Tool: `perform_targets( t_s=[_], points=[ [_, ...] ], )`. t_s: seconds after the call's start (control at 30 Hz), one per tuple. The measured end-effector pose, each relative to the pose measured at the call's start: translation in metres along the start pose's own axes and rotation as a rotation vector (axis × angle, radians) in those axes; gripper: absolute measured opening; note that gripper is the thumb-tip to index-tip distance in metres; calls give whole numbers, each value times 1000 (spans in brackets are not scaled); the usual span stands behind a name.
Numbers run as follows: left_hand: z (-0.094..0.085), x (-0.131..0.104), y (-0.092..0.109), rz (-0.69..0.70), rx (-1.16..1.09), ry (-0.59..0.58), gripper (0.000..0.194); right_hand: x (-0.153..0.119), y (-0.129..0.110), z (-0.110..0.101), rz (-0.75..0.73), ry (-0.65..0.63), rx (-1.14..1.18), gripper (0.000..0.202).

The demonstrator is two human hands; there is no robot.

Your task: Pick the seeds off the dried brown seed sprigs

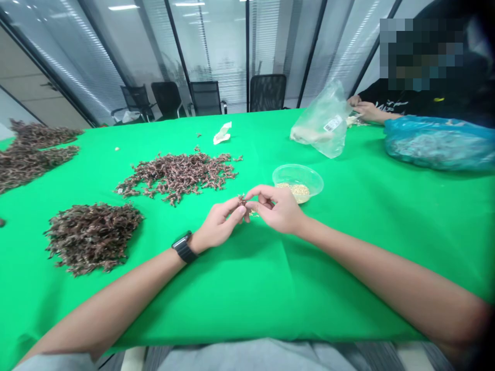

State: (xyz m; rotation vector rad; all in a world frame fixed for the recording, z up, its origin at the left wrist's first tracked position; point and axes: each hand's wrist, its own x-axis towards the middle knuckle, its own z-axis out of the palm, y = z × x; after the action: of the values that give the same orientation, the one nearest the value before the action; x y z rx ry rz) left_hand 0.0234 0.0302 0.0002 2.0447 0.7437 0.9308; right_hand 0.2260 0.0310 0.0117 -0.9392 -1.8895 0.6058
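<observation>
My left hand (221, 222), with a black watch (184, 246) on its wrist, pinches a small dried brown sprig (242, 200) between thumb and fingers. At the same spot my right hand (281, 207) is closed, its thumb and forefinger meeting at the sprig's edge; whether it grips the sprig itself is hard to make out. A few pale grains (254, 213) lie on the cloth under the fingers. Just behind my right hand stands a clear plastic bowl (311, 178) with pale yellow grains in it, partly hidden by the hand.
Loose brown sprigs form a spread pile (181, 175), a denser heap (95, 234) nearer me, and more heaps (34, 149) far left. A crumpled white scrap (222, 134), a clear bag (323, 123) and a blue bag (436, 141) lie on the green cloth (247, 299). Another person sits far right.
</observation>
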Motion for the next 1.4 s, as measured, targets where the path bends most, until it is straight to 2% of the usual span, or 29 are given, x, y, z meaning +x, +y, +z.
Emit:
perform_targets(
  t_s=[0.37, 0.53, 0.63, 0.8, 0.9, 1.03, 1.23, 1.4],
  points=[
    [1, 0, -2, 6, 27, 0, 32, -2, -5, 0, 15, -36, 25, 19],
    [-2, 1, 0, 43, 127, -23, 32, -1, -12, -1, 83, -88, 66, 19],
    [-6, 1, -1, 90, 268, -50, 29, 2, -14, -1, 224, -131, 164, 21],
    [-14, 2, -8, 189, 500, -88, 27, 9, -17, -3, 619, -264, 550, 32],
    [-16, 2, -9, 218, 523, -88, 25, 12, -17, -7, 718, -330, 689, 38],
    [-13, 1, -5, 203, 456, -55, 27, 12, -15, -9, 647, -319, 636, 40],
    [-9, 0, 5, 104, 286, -66, 34, 10, -12, -10, 372, -229, 313, 26],
    [-7, -1, 6, 68, 236, -25, 37, 8, -14, -8, 220, -143, 158, 20]
  ],
)
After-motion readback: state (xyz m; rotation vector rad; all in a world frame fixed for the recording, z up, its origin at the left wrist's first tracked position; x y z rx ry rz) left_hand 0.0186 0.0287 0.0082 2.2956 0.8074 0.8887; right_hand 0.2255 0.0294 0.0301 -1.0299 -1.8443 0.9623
